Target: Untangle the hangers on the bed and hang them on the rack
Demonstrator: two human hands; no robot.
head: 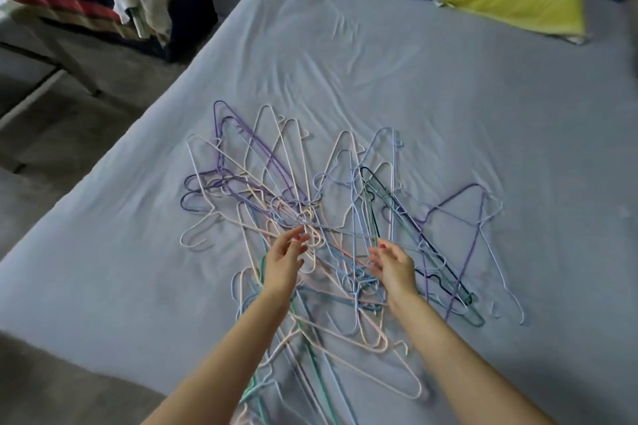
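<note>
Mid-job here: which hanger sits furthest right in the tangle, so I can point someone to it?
Start at the wrinkled pale blue bed sheet and find the tangled pile of thin wire hangers. Beyond the right hand, at the pile's right edge, lies a purple wire hanger; unlike the crossed ones, its triangle lies mostly open.

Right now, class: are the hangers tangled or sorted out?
Tangled: the hangers lie crossed in one heap on the bed, hooks interlocked.

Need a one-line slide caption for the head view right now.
Both hands, left and right, reach open over a tangle of coloured hangers on the blue-sheeted bed.
</note>
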